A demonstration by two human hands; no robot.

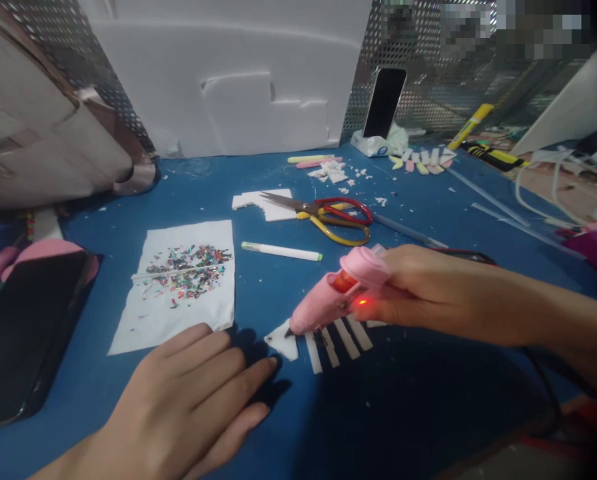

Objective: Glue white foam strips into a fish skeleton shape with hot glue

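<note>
A pink hot glue gun (323,307) with a lit red light is gripped in my right hand (408,287). Its dark nozzle tip meets a small white foam piece (284,341) on the blue table. My left hand (183,400) rests palm down just left of that piece, fingers loosely bent, thumb and index apart, holding nothing. The index fingertip is close to the foam's lower edge. Several narrow white strips (346,339) lie side by side under and right of the glue gun. Beyond my left hand, a white paper sheet (128,327) carries colourful glitter flakes (191,270) and a thin stick.
Scissors (323,210) lie over a cut foam sheet (278,203). A white pen (288,251) is in front of them. A black phone (33,333) lies at left; another phone (386,103) leans at the back. A large white foam board (228,53) stands behind.
</note>
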